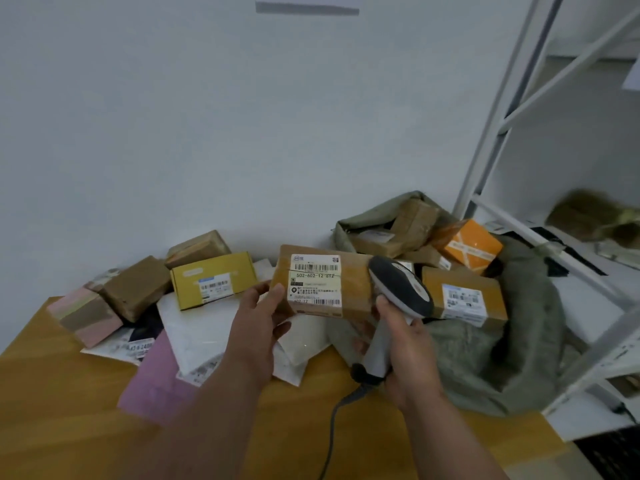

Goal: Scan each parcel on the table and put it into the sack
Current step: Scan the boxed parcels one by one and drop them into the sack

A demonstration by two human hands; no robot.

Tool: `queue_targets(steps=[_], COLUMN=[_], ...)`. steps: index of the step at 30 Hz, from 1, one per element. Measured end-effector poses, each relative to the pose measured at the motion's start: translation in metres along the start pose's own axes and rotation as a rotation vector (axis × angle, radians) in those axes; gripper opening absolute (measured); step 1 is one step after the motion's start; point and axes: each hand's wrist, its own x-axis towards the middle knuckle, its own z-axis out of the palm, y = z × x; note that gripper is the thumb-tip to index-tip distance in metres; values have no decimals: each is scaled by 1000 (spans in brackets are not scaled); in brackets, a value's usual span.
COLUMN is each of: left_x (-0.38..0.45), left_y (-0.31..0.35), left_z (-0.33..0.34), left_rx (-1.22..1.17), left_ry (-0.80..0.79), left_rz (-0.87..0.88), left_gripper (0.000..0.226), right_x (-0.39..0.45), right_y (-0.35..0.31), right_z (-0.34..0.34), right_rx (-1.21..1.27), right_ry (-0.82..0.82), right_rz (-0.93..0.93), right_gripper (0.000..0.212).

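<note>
Fingers and thumb of the left hand (258, 323) pinch the left end of a brown parcel (322, 284), lifted above the wooden table (52, 410) with its white barcode label facing up. The right hand (403, 355) curls its fingers round the grip of a grey handheld scanner (398, 292), whose head lies just beside the parcel's right end; its cable trails down over the table. Behind and right, the green sack (519, 341) lies open, with an orange box (467, 245) and other brown cartons in it. To the left lie a yellow box (213, 280), a pink box (85, 315), brown cartons and flat mailers. White shelving (502, 133) stands right.
</note>
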Motion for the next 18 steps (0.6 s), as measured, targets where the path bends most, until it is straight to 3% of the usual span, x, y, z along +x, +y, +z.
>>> queue_targets(steps=[2,6,9,14,18], left_x=[1,7,15,33,33], left_y=[-1,1,4,-1,-2], left_z=[19,52,72,101,119], left_rx=[72,287,491,767,865], left_ry=[-19,-39,-112,-255,-415], left_rz=[23,164,290,341,407], left_gripper=[17,11,26,42,27], right_x=[6,14,17,25,34], right_y=[-7,-17,-25,-40,-37], right_z=[-10,-25,-34,-51,-61], right_rx=[38,2,14,84,164], right_ry=[14,128,231,370,493], right_rz=[-7,-79,-108,-160,-190], right_gripper=[55,34,29,29,32])
